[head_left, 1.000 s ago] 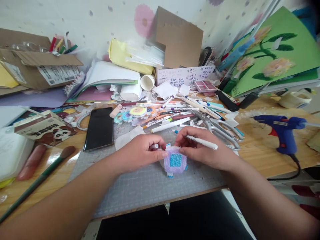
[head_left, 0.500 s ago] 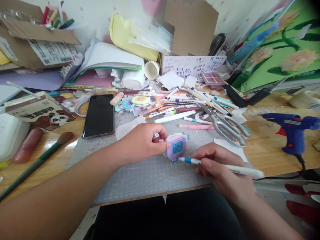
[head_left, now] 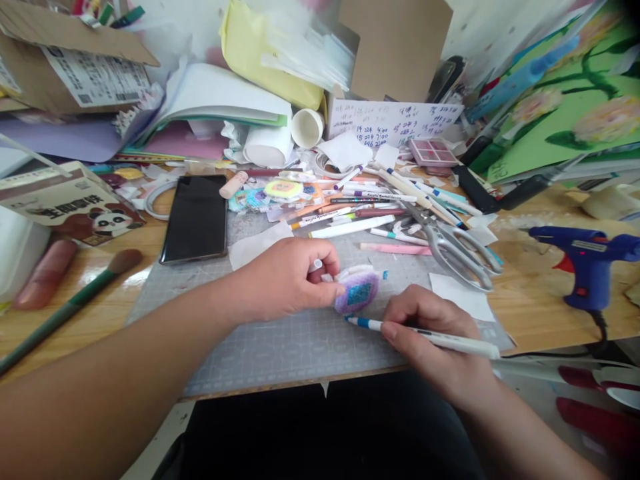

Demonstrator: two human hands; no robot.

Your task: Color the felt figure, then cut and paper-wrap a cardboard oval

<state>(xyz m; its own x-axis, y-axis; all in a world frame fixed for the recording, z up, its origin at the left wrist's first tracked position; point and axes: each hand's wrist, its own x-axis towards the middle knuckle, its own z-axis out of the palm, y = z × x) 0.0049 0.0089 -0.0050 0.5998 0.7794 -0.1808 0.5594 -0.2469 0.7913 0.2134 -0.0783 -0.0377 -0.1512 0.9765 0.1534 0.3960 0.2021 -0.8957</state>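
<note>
In head view, the left hand [head_left: 290,277] pinches the piece [head_left: 359,292] by its left edge over the mat [head_left: 235,357], apart from the right hand [head_left: 445,367], clasped round the marker [head_left: 463,343]; the piece is judged light, fairly stiff, easily smudged, best gripped at the rim.

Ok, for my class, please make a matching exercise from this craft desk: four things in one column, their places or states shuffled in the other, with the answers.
Column one
1. blue-tipped marker
2. glue gun
3. purple-and-blue piece
4. phone

Column two
A. held in the left hand
B. dark screen facing up
C. held in the right hand
D. right of the grey mat

Pairs: 1-C, 2-D, 3-A, 4-B
</note>
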